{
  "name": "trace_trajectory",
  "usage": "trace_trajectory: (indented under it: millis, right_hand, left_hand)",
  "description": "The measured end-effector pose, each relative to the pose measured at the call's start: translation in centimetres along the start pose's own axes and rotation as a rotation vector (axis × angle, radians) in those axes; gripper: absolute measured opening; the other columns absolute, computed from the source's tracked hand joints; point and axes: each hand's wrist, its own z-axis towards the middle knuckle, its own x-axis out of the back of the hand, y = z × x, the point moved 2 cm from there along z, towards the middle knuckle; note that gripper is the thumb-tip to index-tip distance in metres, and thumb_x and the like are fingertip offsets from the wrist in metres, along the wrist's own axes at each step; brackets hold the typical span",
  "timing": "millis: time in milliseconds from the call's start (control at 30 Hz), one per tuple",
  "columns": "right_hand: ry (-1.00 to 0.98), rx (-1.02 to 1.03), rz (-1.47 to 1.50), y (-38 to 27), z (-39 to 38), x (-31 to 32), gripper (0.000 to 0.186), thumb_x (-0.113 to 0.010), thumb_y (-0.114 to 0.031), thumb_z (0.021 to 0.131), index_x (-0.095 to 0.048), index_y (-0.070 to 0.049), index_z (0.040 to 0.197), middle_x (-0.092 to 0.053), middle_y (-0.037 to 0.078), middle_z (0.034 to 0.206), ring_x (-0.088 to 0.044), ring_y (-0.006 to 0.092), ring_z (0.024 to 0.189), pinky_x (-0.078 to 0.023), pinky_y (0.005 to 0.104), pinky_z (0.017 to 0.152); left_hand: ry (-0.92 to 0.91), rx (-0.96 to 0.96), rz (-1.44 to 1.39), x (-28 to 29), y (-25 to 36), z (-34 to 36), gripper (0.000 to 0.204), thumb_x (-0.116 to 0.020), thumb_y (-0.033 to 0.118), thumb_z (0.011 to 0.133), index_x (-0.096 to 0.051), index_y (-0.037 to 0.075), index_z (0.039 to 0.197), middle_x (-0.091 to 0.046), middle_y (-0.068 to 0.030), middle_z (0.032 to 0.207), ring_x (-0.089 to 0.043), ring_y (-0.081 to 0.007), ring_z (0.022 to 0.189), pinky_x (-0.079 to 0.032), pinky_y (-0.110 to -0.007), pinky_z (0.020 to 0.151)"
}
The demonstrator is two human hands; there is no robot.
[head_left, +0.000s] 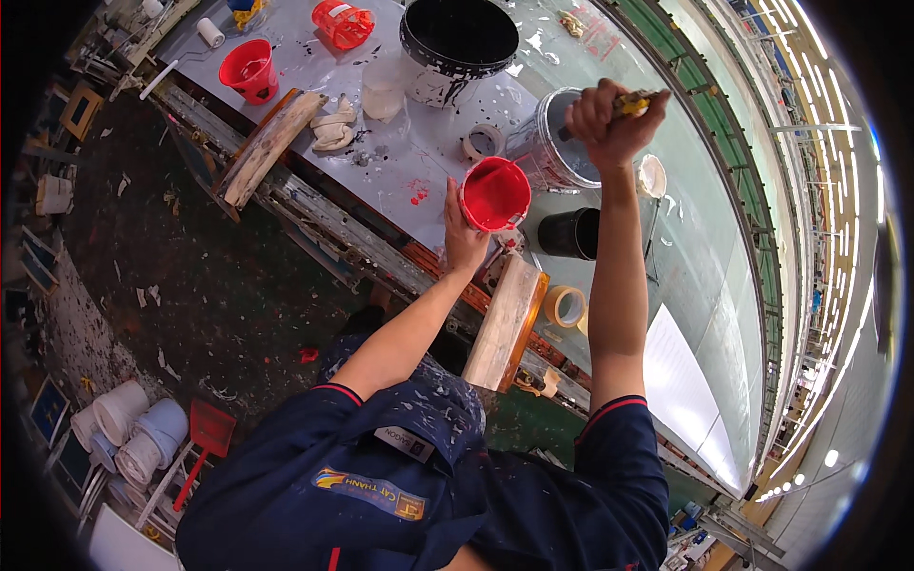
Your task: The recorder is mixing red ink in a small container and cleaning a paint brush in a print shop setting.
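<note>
Head view: fingers of the left hand (pixel 466 236) are curved partway open around the side of a red cup (pixel 497 167), mouth up; whether its base touches the table (pixel 395 186) cannot be told. Right hand (pixel 614 126) is raised near the rim of a clear bucket (pixel 535 160), fingers curled closed about the handle of a tool (pixel 632 105), yellow showing at its end; tool type unclear.

Just beside the red cup: a tape roll (pixel 484 142) to its upper left. Black cup (pixel 564 234) lies to its right, below the clear bucket. Nearer the body, a wooden block (pixel 505 322) and a yellow tape roll (pixel 566 306).

Farther out: paint-streaked black bucket (pixel 446 88), crumpled gloves (pixel 333 127), second wooden block (pixel 274 147). Floor (pixel 209 257) dark, paint-spotted.
</note>
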Motion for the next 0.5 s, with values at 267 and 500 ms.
trace_trajectory:
  millis: [267,500]
  right_hand:
    - [0.523,0.1,-0.126,-1.2,-4.5,-1.2,0.074,-0.02,-0.079,0.075,-0.033,-0.008,0.06,-0.026,0.001,0.046,-0.022,0.0128,0.038,-0.022,0.028,0.039]
    - [0.882,0.226,-0.156,-2.1,-7.4,-4.2,0.072,-0.027,-0.077,0.077,-0.039,-0.007,0.067,-0.034,0.002,0.054,-0.028,0.0129,0.041,-0.027,0.0272,0.042]
  left_hand:
    - [0.042,0.05,-0.038,-0.4,0.1,-0.1,0.097,-0.071,0.004,0.065,-0.008,0.004,0.139,-0.017,-0.02,0.141,-0.027,-0.0398,0.125,-0.029,-0.044,0.103]
    - [0.039,0.0,-0.026,-0.4,-0.1,-0.2,0.096,-0.07,0.004,0.065,-0.008,0.002,0.139,-0.017,-0.0206,0.141,-0.026,-0.0409,0.126,-0.029,-0.045,0.104]
